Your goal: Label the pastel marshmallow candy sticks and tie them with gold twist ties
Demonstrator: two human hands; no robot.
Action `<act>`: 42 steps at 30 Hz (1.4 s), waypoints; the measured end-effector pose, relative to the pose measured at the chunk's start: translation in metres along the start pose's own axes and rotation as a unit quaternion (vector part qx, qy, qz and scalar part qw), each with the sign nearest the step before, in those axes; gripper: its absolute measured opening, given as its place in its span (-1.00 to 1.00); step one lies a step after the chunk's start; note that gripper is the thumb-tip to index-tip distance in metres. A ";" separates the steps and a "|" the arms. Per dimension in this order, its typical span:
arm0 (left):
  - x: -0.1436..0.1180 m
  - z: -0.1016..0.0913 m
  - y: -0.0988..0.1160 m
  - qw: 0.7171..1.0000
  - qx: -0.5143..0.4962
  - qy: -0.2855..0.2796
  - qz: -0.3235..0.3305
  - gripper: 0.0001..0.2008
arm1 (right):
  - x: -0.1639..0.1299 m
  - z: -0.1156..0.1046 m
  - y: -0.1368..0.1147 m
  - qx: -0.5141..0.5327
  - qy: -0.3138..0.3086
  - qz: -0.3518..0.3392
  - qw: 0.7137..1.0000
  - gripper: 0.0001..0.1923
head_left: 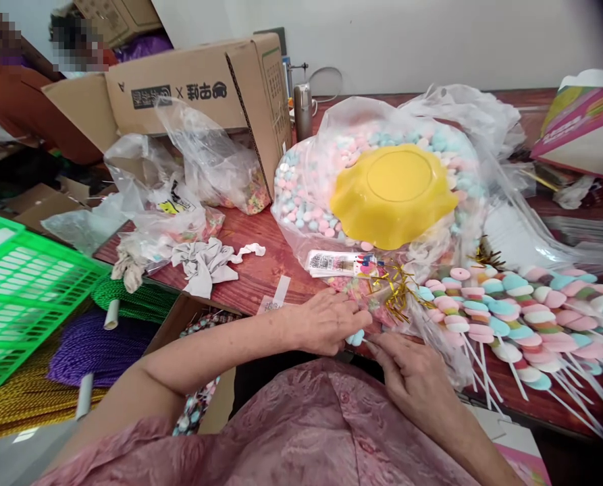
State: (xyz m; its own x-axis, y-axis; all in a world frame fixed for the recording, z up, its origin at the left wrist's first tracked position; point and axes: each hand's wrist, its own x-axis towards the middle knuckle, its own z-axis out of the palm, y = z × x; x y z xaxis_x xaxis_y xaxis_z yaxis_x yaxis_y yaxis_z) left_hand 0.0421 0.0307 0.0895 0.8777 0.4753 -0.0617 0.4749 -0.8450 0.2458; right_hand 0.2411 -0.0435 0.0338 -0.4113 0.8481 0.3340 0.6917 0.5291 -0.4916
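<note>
On the near side of the yellow, wavy-rimmed plastic dish [395, 192], at the table's edge: one small pale blue, soft-looking candy piece [354, 339], held in the curled fingers of the person's left hand [326, 320]; one thin white stick [366, 341], pinched narrowly between thumb and fingers of the right hand [415, 364], its tip at the candy. Beneath and around the dish: one large clear plastic bag [306, 192] of pink, blue and white candies. Just in front of the dish: one stack of white printed paper strips [331, 263], with a tuft of shiny gold tinsel [402, 293] near it. To the right of the dish, nearer the person: numerous skewers of pink, white and blue candies [518, 317], white sticks pointing toward the person. Behind the dish and leftward: one silver metal cylinder [302, 111], and beside it one large brown cardboard box [194, 91]. Left of the dish: one crumpled grey cloth [204, 260]. Farther left: one bright green slatted plastic basket [38, 290] and one bundle of purple twisted cords [103, 347].
</note>
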 end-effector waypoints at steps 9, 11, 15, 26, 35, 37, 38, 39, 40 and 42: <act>-0.032 0.039 0.025 0.746 -0.565 0.267 -0.232 -0.66 | -0.004 0.002 0.009 0.115 0.190 0.122 0.967 -0.88; -0.028 0.052 0.018 0.588 -0.711 0.297 -0.248 -0.54 | 0.000 0.006 0.005 0.118 0.217 0.098 0.964 -0.90; -0.013 0.040 0.004 0.422 -0.803 0.392 -0.152 -0.41 | 0.008 0.014 -0.002 0.087 0.238 0.005 0.967 -0.84; 0.020 0.026 0.007 0.324 -0.816 0.461 -0.130 -0.64 | 0.004 0.033 -0.009 0.369 0.155 0.232 0.886 -0.87; 0.024 0.030 0.016 0.416 -0.751 0.487 -0.159 -0.51 | 0.012 0.039 -0.014 0.501 0.166 0.296 0.796 -0.80; 0.028 0.032 0.017 0.436 -0.738 0.487 -0.169 -0.45 | 0.015 0.037 -0.018 0.397 0.179 0.179 0.882 -0.90; 0.029 0.033 0.017 0.440 -0.736 0.483 -0.177 -0.43 | 0.017 0.036 -0.019 0.346 0.189 0.111 0.912 -0.88; 0.029 0.034 0.016 0.441 -0.739 0.474 -0.186 -0.40 | 0.018 0.035 -0.018 0.304 0.195 0.056 0.931 -0.84; 0.029 0.035 0.016 0.439 -0.749 0.458 -0.193 -0.39 | 0.020 0.034 -0.016 0.275 0.202 0.024 0.940 -0.81; 0.024 0.036 0.012 0.439 -0.771 0.421 -0.191 -0.39 | 0.022 0.032 -0.008 0.249 0.216 0.039 0.943 -0.82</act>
State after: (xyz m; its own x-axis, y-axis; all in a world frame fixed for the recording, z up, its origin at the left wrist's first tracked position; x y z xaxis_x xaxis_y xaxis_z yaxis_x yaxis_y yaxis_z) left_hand 0.0716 0.0228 0.0559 0.1109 0.9803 -0.1633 -0.5996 0.1971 0.7757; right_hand 0.2072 -0.0281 0.0196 -0.0166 0.8511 0.5247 0.3015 0.5046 -0.8090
